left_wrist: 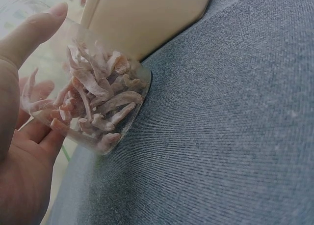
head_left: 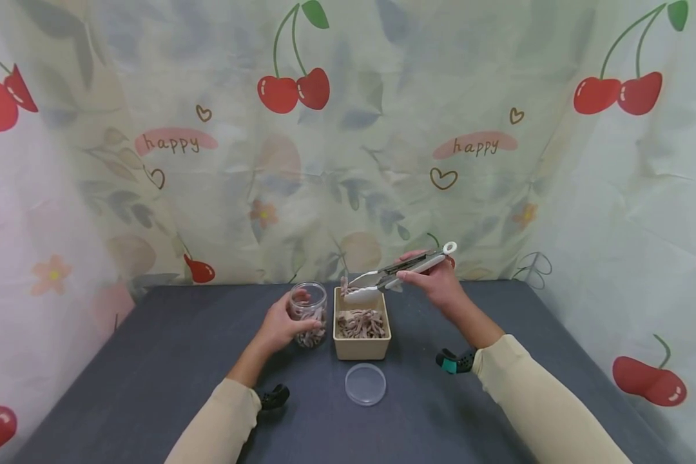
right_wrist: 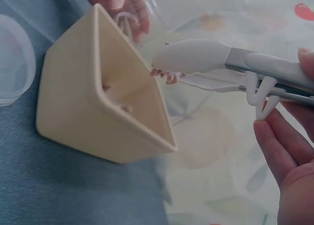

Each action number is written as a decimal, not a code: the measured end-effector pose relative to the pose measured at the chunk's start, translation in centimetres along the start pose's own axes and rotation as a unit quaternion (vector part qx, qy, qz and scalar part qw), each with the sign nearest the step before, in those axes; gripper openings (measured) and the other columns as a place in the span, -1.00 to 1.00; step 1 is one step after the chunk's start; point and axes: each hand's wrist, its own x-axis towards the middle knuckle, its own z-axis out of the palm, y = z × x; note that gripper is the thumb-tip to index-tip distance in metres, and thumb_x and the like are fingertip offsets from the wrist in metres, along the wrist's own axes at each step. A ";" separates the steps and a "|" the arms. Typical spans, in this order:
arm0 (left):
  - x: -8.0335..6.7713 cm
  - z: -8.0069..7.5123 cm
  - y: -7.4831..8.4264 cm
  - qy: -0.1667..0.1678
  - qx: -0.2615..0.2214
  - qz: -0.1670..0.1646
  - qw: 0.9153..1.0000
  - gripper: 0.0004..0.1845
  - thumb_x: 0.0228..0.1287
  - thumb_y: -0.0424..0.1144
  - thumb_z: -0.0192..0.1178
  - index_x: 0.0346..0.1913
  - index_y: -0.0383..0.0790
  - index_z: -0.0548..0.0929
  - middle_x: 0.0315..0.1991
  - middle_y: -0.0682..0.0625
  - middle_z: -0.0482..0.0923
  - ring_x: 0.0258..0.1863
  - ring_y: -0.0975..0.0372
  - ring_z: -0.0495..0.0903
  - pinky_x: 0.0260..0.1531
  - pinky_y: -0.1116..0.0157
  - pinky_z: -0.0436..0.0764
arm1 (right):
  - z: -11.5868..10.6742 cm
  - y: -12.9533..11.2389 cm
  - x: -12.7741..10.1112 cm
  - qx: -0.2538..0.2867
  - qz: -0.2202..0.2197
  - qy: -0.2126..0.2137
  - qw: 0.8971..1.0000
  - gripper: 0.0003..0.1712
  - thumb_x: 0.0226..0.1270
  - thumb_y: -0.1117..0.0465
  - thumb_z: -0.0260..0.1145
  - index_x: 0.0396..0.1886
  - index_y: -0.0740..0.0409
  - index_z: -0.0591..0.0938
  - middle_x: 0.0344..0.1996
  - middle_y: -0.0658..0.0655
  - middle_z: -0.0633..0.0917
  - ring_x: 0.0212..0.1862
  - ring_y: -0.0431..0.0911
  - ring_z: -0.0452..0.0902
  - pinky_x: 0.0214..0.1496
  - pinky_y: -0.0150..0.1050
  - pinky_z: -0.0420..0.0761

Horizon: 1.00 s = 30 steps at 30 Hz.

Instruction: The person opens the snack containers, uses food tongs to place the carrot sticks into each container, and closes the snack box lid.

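Lid (head_left: 365, 384) flat | left hand (head_left: 278, 325) grips jar (head_left: 309, 314) | right hand (head_left: 435, 280) squeezes tongs (head_left: 397, 270)

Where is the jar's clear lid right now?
In the head view, the clear lid lies flat on the grey table, just in front of the beige box.

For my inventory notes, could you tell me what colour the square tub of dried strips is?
The square tub is cream-beige, clearest in the head view.

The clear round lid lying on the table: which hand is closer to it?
Left. The left hand grips the jar just up-left of the lid; the right hand holds tongs raised beyond the box.
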 end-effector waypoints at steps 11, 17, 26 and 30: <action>0.0 -0.1 -0.1 -0.002 -0.013 0.010 1.000 -0.23 -0.07 -0.21 0.56 0.25 -0.22 0.44 0.16 -0.19 0.53 0.01 0.08 0.52 -0.01 0.12 0.44 | 1.0 -2.6 1.9 0.011 -0.024 -0.023 0.999 -0.60 0.20 0.35 0.43 0.03 0.39 0.59 -0.06 0.31 0.66 -0.10 -0.12 0.62 -0.13 -0.33 0.55; -0.1 0.0 -0.1 -0.005 -0.027 0.003 1.000 -0.21 -0.08 -0.23 0.57 0.26 -0.27 0.43 0.17 -0.20 0.52 0.04 0.06 0.52 0.03 0.08 0.45 | 2.8 -3.2 2.4 0.046 -0.044 -0.029 0.998 -0.62 0.19 0.40 0.42 0.00 0.43 0.60 -0.09 0.33 0.67 -0.16 -0.12 0.62 -0.16 -0.31 0.56; -0.1 0.0 0.2 -0.006 -0.014 -0.008 1.000 -0.19 -0.04 -0.21 0.55 0.29 -0.25 0.40 0.18 -0.16 0.51 0.09 0.05 0.49 0.05 0.05 0.43 | 5.3 -3.0 2.8 0.063 -0.036 -0.033 0.997 -0.62 0.16 0.41 0.44 -0.02 0.43 0.61 -0.14 0.35 0.68 -0.26 -0.14 0.60 -0.25 -0.31 0.55; -0.1 0.0 0.4 -0.004 -0.001 -0.030 1.000 -0.12 -0.02 -0.20 0.54 0.37 -0.26 0.32 0.16 -0.17 0.49 0.09 0.03 0.49 0.05 0.01 0.44 | 6.0 -2.7 2.8 0.076 -0.030 -0.047 0.996 -0.60 0.16 0.42 0.44 -0.01 0.46 0.59 -0.12 0.36 0.67 -0.22 -0.11 0.63 -0.22 -0.29 0.59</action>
